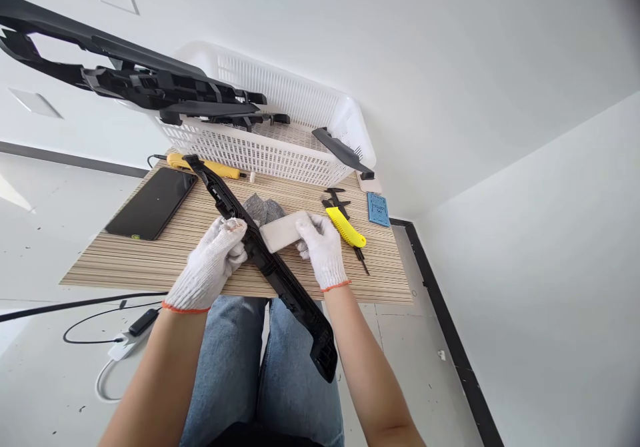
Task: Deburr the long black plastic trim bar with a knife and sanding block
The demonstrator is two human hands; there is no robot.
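My left hand (213,260), in a white knitted glove with an orange cuff, is closed around a long black plastic trim piece (273,270). The piece slants from the tabletop down over my knees, its ribbed inner side up. In my gloved right hand (321,247) is a flat, off-white rectangular pad (283,232), pinched at its right end. The pad's left end lies against or just over the trim's edge; contact cannot be told. Behind the trim a grey cloth (264,208) lies bunched up. Close to my right hand is a yellow utility knife (346,227).
A white plastic basket (245,150) stands at the table's back, with several black trim parts (165,90) jutting out leftward. On the wooden table (150,260) lie a dark flat screen device (153,203), a yellow corded tool (210,166), a black caliper (339,201) and a blue card (378,209).
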